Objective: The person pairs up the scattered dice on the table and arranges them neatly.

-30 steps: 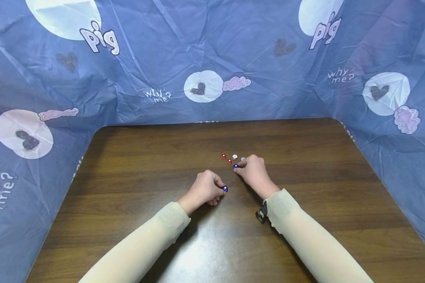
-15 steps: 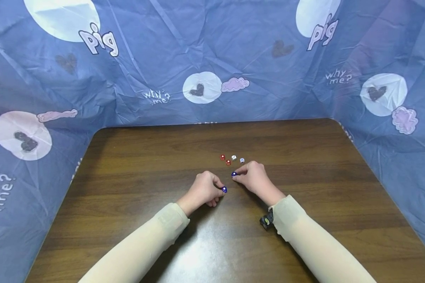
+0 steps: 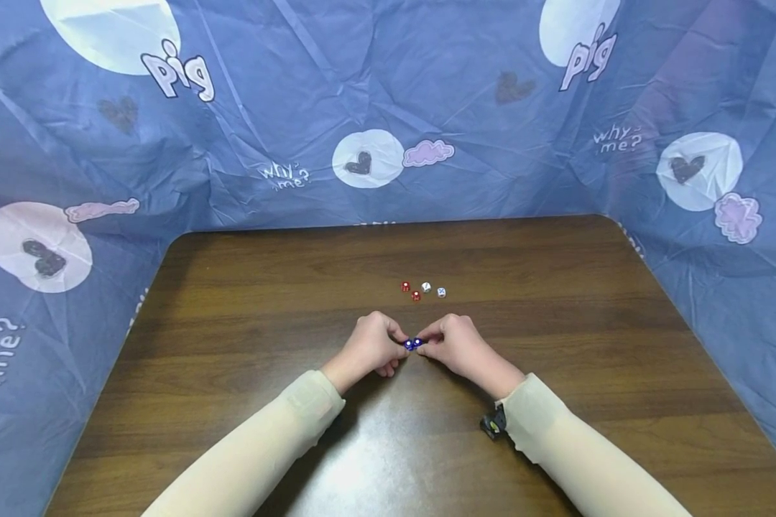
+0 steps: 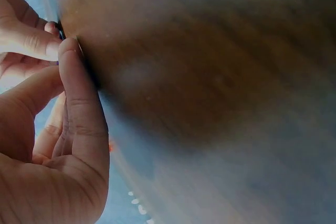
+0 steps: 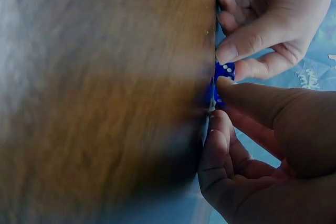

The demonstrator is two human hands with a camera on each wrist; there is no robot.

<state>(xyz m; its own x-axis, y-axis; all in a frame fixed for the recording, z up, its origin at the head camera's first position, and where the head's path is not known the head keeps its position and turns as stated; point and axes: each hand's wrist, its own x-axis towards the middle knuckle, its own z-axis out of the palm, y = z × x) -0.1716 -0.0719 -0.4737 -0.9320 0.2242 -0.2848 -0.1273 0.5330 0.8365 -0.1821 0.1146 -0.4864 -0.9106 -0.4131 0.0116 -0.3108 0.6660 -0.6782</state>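
Observation:
My left hand (image 3: pixel 376 345) pinches a blue die (image 3: pixel 409 345) between thumb and forefinger, low at the table's middle. From the other side my right hand (image 3: pixel 458 346) pinches a second blue die (image 3: pixel 417 342), right beside the first. In the right wrist view the blue die (image 5: pixel 226 70) shows white pips, and the fingertips of both hands nearly meet around the pair. Fingers mostly cover the dice in the left wrist view, where my left hand (image 4: pixel 68 145) fills the near side.
Beyond the hands lie two red dice (image 3: pixel 416 296) and two white dice, one (image 3: pixel 426 287) near the reds and another (image 3: pixel 442 292) to the right. The brown wooden table (image 3: pixel 265 287) ends at a blue printed cloth (image 3: pixel 310 93) behind and at the sides.
My right hand has brought its blue die toward me and slightly left, from near the white dice to beside the left hand's die. The left hand has stayed almost still.

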